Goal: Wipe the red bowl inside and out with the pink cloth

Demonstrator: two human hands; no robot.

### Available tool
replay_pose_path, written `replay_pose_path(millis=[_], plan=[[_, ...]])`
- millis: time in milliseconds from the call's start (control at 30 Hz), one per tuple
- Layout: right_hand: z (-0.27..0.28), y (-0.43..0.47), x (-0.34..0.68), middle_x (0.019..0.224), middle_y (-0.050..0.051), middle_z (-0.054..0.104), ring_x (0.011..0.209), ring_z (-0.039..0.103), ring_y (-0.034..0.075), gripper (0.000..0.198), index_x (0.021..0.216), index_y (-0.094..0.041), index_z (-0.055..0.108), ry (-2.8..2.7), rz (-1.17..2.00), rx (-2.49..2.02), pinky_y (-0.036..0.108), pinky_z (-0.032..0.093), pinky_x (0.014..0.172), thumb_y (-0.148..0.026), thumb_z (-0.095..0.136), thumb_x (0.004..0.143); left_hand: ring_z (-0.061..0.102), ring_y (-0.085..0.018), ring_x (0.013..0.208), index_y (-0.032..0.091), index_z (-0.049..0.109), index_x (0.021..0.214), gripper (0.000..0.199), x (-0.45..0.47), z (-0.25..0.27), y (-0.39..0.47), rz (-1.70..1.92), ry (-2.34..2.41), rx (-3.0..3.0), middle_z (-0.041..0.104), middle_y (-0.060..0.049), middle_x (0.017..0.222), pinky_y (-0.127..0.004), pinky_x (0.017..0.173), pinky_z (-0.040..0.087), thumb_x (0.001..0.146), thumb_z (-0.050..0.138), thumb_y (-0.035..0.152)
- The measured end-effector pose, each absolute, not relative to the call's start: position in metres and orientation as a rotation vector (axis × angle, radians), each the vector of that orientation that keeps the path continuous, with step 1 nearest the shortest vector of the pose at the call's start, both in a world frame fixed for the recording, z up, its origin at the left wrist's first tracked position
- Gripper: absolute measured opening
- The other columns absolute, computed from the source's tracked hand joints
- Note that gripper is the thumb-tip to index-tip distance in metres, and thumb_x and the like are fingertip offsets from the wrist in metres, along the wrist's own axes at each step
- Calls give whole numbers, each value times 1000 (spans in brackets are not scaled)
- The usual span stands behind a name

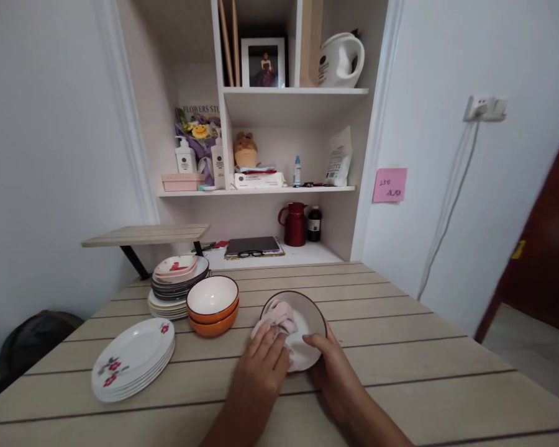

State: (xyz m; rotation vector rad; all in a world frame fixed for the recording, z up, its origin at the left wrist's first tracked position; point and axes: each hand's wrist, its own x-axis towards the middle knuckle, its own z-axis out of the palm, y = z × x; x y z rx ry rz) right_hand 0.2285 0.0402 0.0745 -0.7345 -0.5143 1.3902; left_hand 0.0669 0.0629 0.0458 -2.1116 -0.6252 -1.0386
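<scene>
A pale wooden table (400,385) with dark grooves is stretching before a white shelf unit (295,91). On the near side, the person is holding one bowl (310,323) above or against the tabletop; its base is hidden, so contact cannot be told. The bowl is tilting toward the person and showing a whitish, plain inside and a thin dark rim. One pale pink cloth (282,315) is lying crumpled inside it. The left hand (261,366) is pressing bent fingers, held close together, onto the cloth, gripping it against the bowl. The right hand (333,366) is pinching the bowl's right side, its thumb reaching over the rim and its fingers going beneath.

Just left, two orange bowls (213,320) are nesting upright, white inside. Nearer the person, about four white oval plates (137,354) are lying stacked, the top one bearing red flowers. Behind, a mixed pile of dishes (179,282), too overlapped to count, is carrying a red-patterned dish on top.

Farther back, one red jug (295,225) is standing beside one dark bottle (313,225). One pair of glasses (250,253) is lying at the front of a dark flat item (251,246). Above, two pump bottles (185,156) are flanking a purple bouquet, where "FLOWERS STU" is showing. On the right wall, one pink note (390,185) is reading "250", its lower line illegible.
</scene>
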Motion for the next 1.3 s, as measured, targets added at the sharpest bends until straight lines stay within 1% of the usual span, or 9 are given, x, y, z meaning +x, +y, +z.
replay_pose_path(millis=[200, 300, 467, 633, 733, 867, 1000, 1133, 1300], plan=[[71, 41, 231, 102, 5, 83, 81, 70, 24, 89, 150, -26, 47, -555, 1432, -646, 34, 54, 74, -17, 79, 67, 74, -23, 111, 17, 73, 95, 29, 66, 51, 64, -1093, -535, -2090, 79, -7, 114, -46, 111, 53, 107, 47, 11], [70, 42, 231, 99, 5, 82, 81, 70, 24, 91, 150, -25, 46, -531, 1444, -643, 33, 54, 73, -18, 81, 66, 74, -22, 111, 17, 73, 96, 30, 66, 51, 65, -1098, -520, -2087, 79, -6, 114, -43, 111, 53, 107, 45, 11], [71, 42, 229, 86, 2, 81, 74, 69, 24, 89, 148, -23, 47, -484, 1394, -720, 33, 52, 70, -22, 79, 65, 74, -19, 109, 19, 72, 95, 31, 67, 47, 66, -1100, -525, -2120, 79, -4, 110, -40, 110, 54, 108, 44, 13], [69, 43, 226, 92, 2, 83, 76, 70, 24, 94, 153, -25, 41, -499, 1396, -743, 33, 52, 72, -24, 78, 66, 73, -19, 110, 21, 71, 94, 33, 68, 42, 67, -1099, -626, -2144, 78, -2, 110, -40, 114, 50, 110, 42, 16], [69, 43, 226, 96, 3, 83, 79, 71, 24, 94, 153, -25, 42, -515, 1379, -755, 33, 52, 75, -24, 78, 67, 67, -20, 122, 22, 71, 92, 34, 71, 40, 66, -1149, -691, -2100, 75, -3, 121, -43, 121, 42, 110, 43, 20], [70, 42, 227, 109, 6, 82, 88, 73, 27, 85, 150, -25, 47, -596, 1383, -737, 37, 53, 80, -24, 74, 70, 52, -25, 142, 23, 71, 93, 23, 73, 41, 64, -1135, -724, -2053, 66, -5, 142, -52, 126, 31, 108, 53, 25], [69, 44, 227, 118, 6, 80, 103, 71, 30, 70, 138, -27, 59, -683, 1296, -794, 42, 51, 94, -23, 71, 69, 49, -27, 146, 20, 72, 104, 23, 69, 43, 63, -962, -802, -2108, 58, -10, 152, -49, 117, 45, 107, 49, 19], [68, 46, 228, 126, 4, 77, 123, 64, 32, 56, 121, -29, 69, -841, 1134, -808, 44, 41, 111, -21, 70, 66, 58, -28, 137, 16, 67, 129, 36, 66, 38, 66, -847, -822, -2055, 62, -14, 148, -44, 105, 55, 105, 40, 9], [64, 49, 228, 131, 5, 74, 126, 63, 32, 57, 127, -30, 66, -918, 1118, -783, 47, 37, 116, -22, 67, 71, 65, -25, 126, 14, 65, 135, 40, 65, 32, 66, -790, -847, -2069, 66, -12, 142, -39, 101, 57, 103, 42, 7]])
